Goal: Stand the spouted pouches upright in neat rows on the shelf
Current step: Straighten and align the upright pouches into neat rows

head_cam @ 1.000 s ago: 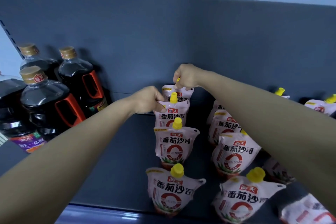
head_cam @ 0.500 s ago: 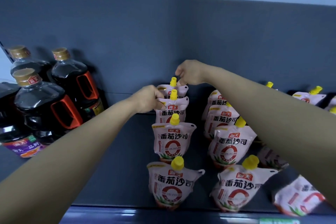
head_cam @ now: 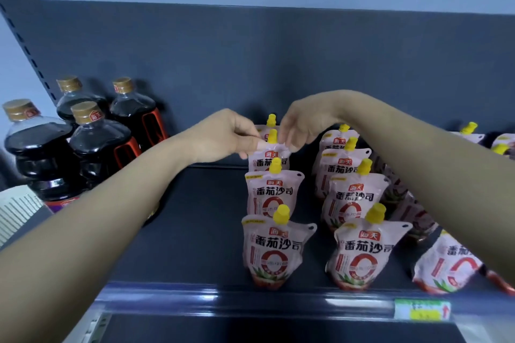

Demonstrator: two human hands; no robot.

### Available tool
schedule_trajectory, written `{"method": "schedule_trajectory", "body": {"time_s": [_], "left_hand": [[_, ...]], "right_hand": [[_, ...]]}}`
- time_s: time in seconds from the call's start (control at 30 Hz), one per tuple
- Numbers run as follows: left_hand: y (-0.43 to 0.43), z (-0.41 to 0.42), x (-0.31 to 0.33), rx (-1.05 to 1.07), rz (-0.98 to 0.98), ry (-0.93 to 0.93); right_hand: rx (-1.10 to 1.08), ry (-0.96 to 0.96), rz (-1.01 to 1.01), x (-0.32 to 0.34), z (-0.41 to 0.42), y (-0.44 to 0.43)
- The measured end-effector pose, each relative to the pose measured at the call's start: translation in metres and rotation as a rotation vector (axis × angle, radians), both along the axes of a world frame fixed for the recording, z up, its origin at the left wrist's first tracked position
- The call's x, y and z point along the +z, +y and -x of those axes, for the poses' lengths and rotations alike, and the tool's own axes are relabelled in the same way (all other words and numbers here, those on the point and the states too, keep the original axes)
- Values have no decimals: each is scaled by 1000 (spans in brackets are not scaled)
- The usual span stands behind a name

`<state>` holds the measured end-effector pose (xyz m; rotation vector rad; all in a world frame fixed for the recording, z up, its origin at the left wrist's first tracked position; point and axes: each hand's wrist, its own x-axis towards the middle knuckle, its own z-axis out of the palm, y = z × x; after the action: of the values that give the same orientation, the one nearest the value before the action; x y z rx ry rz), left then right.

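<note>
Both hands deep on shelf (head_cam: 195, 217), working left row. Left hand (head_cam: 223, 135) pinching top left corner of third pouch (head_cam: 269, 157); right hand (head_cam: 303, 125) pinching its top right corner, fingers closed on film. Pouch upright, long axis vertical, directly under both hands, equally near each. Rear pouch (head_cam: 271, 121) just behind, only yellow cap clear. Front pouch (head_cam: 274, 248) standing. Right forearm hides third row; fallen pouch (head_cam: 446, 264) tilted, partly cut off. Bottles (head_cam: 97, 147) well left.

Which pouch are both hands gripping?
The third pouch back in the left row: left hand and right hand pinch its top corners; the others stand untouched.
</note>
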<state>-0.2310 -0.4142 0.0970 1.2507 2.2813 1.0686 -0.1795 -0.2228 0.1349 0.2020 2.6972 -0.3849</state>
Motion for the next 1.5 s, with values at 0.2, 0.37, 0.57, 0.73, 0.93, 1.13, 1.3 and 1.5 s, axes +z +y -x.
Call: {"method": "schedule_trajectory", "body": {"time_s": [0.2,0.37,0.57,0.73,0.93,1.13,1.3,1.5], "left_hand": [[-20,-35,-13,-204,344,-100],[-19,-52,-41,-197,323,-21],[-14,-51,-55,-176,315,68],[-11,-53,-57,-173,282,86],[-12,-53,-60,-153,234,47],[-12,-54,-58,-136,247,63],[-11,-56,-57,-135,271,65],[-19,-61,-42,-189,313,65]], "right_hand": [[-15,-56,96,-30,-16,-22],[-27,55,20,-42,-24,-30],[-76,61,59,-44,-29,-34],[-111,54,109,-43,-28,-35],[-141,50,160,-44,-28,-32],[-162,24,186,-46,-25,-30],[-153,21,201,-46,-28,-30],[-126,63,165,-33,-42,-27]]}}
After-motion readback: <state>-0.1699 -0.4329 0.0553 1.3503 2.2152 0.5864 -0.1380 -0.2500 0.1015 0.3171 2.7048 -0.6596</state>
